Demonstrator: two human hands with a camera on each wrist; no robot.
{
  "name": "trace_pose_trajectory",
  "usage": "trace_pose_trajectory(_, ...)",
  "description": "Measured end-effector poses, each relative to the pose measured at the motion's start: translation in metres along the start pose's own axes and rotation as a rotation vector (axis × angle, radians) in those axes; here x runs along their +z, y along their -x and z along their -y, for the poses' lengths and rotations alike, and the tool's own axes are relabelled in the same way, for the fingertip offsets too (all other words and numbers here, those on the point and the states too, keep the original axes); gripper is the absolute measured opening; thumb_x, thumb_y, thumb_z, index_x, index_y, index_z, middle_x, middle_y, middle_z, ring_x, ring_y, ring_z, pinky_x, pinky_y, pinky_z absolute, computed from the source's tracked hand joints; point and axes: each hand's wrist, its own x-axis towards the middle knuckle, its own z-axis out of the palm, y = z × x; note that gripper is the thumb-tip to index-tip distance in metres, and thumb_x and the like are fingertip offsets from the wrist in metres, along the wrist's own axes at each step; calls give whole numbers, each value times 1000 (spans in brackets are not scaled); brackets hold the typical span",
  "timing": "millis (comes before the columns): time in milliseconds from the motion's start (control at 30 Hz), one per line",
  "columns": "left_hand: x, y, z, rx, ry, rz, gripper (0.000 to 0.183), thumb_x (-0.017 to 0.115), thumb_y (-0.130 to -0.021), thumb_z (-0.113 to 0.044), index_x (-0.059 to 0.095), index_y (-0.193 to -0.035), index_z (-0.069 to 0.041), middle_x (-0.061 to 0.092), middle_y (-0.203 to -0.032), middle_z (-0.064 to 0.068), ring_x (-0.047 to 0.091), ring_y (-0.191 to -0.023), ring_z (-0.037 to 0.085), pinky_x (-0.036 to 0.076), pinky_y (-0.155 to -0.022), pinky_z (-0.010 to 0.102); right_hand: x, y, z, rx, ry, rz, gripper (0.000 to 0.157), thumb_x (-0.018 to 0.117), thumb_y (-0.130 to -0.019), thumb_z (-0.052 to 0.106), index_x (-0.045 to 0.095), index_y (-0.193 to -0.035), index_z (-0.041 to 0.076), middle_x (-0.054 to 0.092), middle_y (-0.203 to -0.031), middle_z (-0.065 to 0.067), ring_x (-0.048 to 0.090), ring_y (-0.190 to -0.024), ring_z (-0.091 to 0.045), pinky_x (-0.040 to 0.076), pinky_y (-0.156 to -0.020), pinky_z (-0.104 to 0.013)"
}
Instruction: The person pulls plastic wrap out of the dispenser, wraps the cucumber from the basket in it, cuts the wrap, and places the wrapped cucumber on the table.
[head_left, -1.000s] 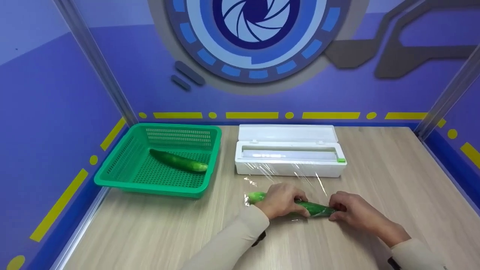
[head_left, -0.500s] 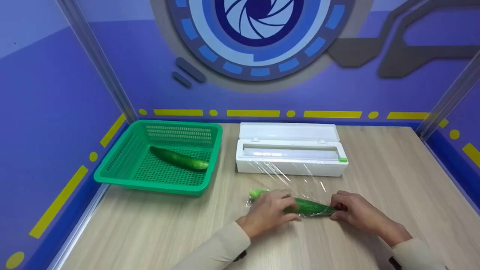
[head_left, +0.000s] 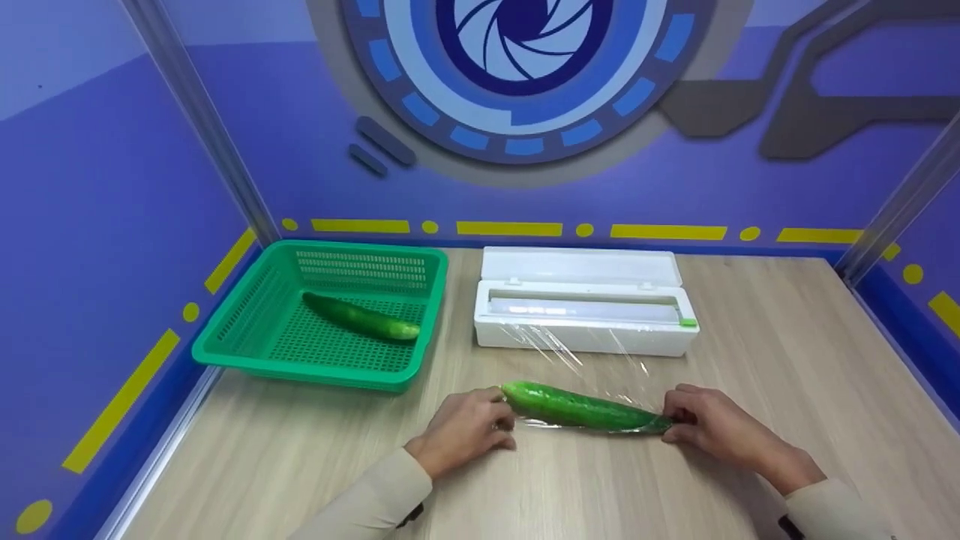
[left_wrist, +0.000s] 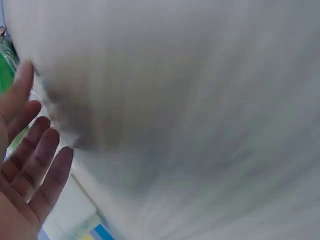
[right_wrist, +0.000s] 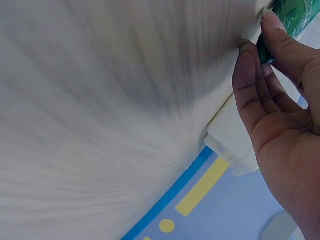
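A cucumber (head_left: 574, 406) lies on the table with clear plastic wrap (head_left: 577, 352) around it; the film runs back to a white wrap box (head_left: 585, 339). At its dark right tip, my right hand (head_left: 712, 424) pinches the wrapped cucumber between thumb and fingers, as the right wrist view shows too. My left hand (head_left: 469, 426) is beside the pale left end, its fingertips close to the film there. In the left wrist view the fingers (left_wrist: 47, 170) are loosely extended and the thumb stands apart; whether they touch the film cannot be made out.
A green basket (head_left: 300, 369) stands at the back left with another cucumber (head_left: 360, 319) in it. The wrap box has its lid (head_left: 581, 265) raised, showing the film roll and a green piece at its right end. Printed walls enclose the wooden table (head_left: 795, 337).
My left hand has slid left along the cucumber from its middle to its left end, uncovering it. My right hand has stayed at the right tip.
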Motion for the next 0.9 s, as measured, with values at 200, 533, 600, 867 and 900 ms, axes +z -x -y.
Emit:
trace_pose_trajectory(200,-2,8,-2,-42,35,33,13,82,-94,-23,73,-87,-19,60,-85,-11,58,-77,3,49,-66,23,0,0,0,9,6,-3,30,90,-82,9,63,-87,20,54,-84,13,49,-75,-4,41,-62,-24)
trace_pose_trajectory(533,-2,16,-5,-61,159,97,21,84,-93,-33,69,-96,-18,61,-87,-11,55,-76,-1,48,-68,20,1,0,-1,-5,-36,-11,29,90,-81,7,64,-87,18,54,-83,13,48,-74,0,41,-58,-23)
trace_pose_trajectory(600,-1,16,-5,-55,162,78,19,83,-92,-33,70,-95,-19,62,-87,-11,57,-78,0,50,-70,21,1,-1,-1,-2,-41,-5,29,90,-81,7,64,-87,18,53,-83,14,48,-73,0,41,-58,-23)
trace_pose_trajectory(867,3,20,-2,61,56,-32,12,77,-99,-24,68,-95,-17,59,-98,-8,61,-77,4,52,-68,22,-1,-2,-1,25,-22,33,28,89,-83,8,64,-88,18,54,-84,13,48,-75,-1,42,-60,-23)
trace_pose_trajectory(900,3,20,-2,77,65,-65,11,78,-98,-21,68,-96,-16,59,-98,-7,61,-77,5,52,-68,22,-1,-2,-1,25,-17,33,28,89,-83,8,64,-88,19,54,-84,12,48,-75,-1,42,-60,-23)
